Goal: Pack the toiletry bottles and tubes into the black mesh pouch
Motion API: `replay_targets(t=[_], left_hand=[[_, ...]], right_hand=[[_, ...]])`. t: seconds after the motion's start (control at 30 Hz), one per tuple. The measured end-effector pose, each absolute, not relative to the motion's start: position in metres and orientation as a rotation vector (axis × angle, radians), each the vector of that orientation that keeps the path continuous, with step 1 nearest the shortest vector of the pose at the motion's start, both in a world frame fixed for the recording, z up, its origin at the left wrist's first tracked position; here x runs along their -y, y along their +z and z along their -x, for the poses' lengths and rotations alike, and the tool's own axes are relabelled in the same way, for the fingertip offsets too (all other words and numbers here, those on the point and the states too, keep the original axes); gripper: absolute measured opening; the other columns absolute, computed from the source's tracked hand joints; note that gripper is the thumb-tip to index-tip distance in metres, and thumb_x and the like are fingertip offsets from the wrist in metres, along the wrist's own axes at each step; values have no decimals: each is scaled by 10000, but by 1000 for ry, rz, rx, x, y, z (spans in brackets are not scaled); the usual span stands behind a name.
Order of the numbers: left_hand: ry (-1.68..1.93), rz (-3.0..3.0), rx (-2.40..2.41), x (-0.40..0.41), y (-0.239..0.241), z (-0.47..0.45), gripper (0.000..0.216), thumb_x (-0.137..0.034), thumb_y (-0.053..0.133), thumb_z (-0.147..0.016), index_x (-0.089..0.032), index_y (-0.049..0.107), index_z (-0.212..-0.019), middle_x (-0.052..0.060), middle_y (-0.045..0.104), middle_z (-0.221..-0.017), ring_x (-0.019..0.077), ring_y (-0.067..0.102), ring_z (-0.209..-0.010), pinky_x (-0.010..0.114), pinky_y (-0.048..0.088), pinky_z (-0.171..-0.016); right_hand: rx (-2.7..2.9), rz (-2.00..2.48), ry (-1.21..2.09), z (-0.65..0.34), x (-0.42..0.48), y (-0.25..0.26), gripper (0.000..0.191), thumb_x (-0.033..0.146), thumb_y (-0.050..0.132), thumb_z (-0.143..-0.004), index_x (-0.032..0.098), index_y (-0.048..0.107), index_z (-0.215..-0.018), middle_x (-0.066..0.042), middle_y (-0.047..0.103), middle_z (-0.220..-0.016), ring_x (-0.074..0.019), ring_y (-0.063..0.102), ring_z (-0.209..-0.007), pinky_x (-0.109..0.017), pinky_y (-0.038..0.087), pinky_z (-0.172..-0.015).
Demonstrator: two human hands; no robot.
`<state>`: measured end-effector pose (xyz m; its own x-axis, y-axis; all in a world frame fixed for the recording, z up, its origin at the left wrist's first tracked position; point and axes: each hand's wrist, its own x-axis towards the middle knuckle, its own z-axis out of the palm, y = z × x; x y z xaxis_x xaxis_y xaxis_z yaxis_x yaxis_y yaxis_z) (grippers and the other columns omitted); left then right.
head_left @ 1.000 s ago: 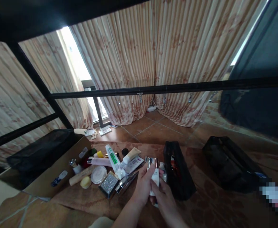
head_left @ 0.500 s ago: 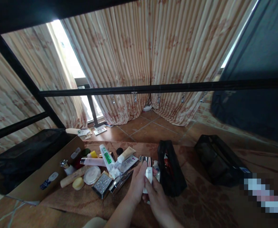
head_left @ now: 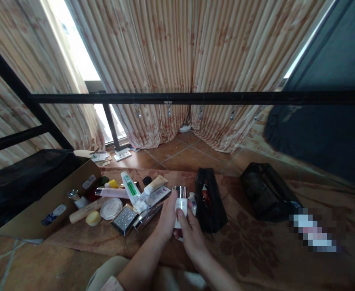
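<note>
A white cosmetic bottle with a shiny silver cap [head_left: 181,206] stands roughly upright between both hands. My left hand [head_left: 167,216] is closed round its left side. My right hand [head_left: 190,231] grips the right side, its thumb lying across the front. Just behind my right fingers a small white bottle [head_left: 192,198] is partly hidden. To the right lies a black pouch [head_left: 216,214], unzipped, with something red inside. Left of my hands are a glittery compact [head_left: 125,219], a white-and-green tube [head_left: 130,190], a beige tube [head_left: 156,184] and a round clear-lidded case [head_left: 111,208].
At the left stands a cardboard box [head_left: 71,186] with a black bag [head_left: 28,169] in it. A black mesh bag [head_left: 268,194] rests on the brown patterned cloth [head_left: 250,242] at right. A black rail [head_left: 241,98] crosses before the curtains [head_left: 153,48].
The bottle has turned so more of its white front and silver cap shows, and my right thumb now lies across it. The view has shifted slightly.
</note>
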<state>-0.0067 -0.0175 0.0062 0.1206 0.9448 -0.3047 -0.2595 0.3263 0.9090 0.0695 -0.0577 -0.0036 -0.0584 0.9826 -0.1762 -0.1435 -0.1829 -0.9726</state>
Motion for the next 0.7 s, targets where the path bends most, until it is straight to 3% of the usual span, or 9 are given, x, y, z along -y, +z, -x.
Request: replay_targets(t=[0.23,0.7], left_hand=[[973,-745,-1042,17,6,7,707,-714,327,-792,-103,663,-912,36,604,-494,114,402,-255,225,228,-248],[988,-719,-1051,17,12,6,712,-720,352,-768,-92,662,-896,32,579,-458,126,389,-240,238,216,-228]], right_hand=[[1034,1265,1423,-71,57,-10,605,621,393,-848,161,482,-1230,12,591,-670,-87,454,-406,-229,419,-431],[996,1247,1398,-69,55,-14,617,620,395,-843,157,489,-1241,-8,620,-720,-85,455,-415,-215,405,-411]])
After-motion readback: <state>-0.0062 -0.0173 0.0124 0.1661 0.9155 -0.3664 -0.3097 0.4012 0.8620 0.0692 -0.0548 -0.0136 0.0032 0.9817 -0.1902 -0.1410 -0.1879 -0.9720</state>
